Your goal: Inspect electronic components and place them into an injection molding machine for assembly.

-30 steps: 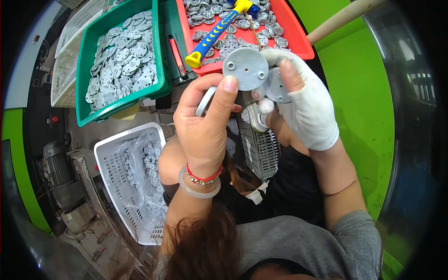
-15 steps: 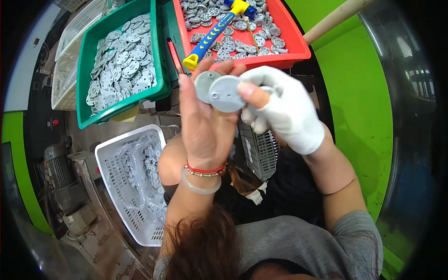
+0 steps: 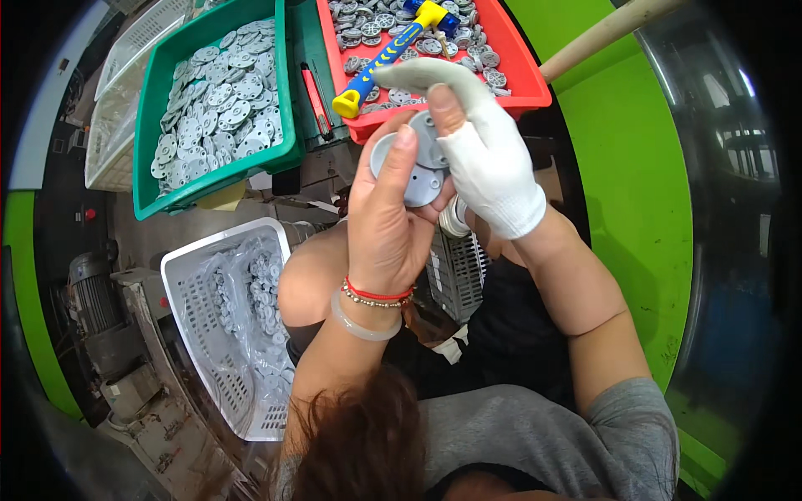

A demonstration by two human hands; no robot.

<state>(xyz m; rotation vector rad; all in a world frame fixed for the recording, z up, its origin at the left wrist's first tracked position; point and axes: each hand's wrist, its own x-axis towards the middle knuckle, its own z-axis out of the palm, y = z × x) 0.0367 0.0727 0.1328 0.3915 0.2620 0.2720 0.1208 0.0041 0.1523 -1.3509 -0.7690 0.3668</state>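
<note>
On the left wrist (image 3: 380,280) sit a red cord (image 3: 378,296), metallic beads (image 3: 378,304) and a pale translucent bangle (image 3: 365,331); an open-thumbed white glove (image 3: 505,188) covers the right hand (image 3: 489,150). The top (image 3: 501,426) is grey and short-sleeved, the garment over the lap (image 3: 535,334) black

Upper grey disc (image 3: 428,144) and lower grey disc (image 3: 424,189): where the 2 overlap, which lies in front is hard to tell. The left hand (image 3: 383,204) covers part of the lower disc with its thumb; its other fingers are largely hidden behind. Whether the right hand (image 3: 493,163) touches either disc is unclear. Red tray (image 3: 528,99), green tray (image 3: 289,104) and wooden pole (image 3: 601,37) are cut off above. Small grey pieces in the white basket (image 3: 189,288), veiled by clear film (image 3: 236,334), remain indistinct.
</note>
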